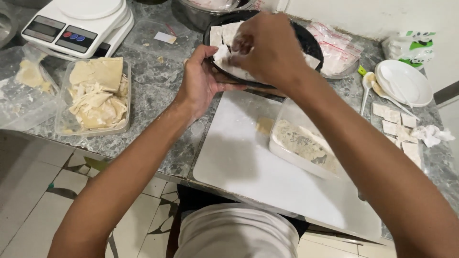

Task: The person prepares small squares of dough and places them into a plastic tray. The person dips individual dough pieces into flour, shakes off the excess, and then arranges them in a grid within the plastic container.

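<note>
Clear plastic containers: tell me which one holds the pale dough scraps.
The clear container left of the left hand, beneath the scale. The container on the white board holds only speckled flour.

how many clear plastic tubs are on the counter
2. One tub of dough scraps sits at the left below the scale; one tub of filling sits on the white board under the right arm. Others may be hidden behind the hands.

Both arms are bare from the elbow down, with no sleeves, rings or watch; a white garment covers the torso.
</note>
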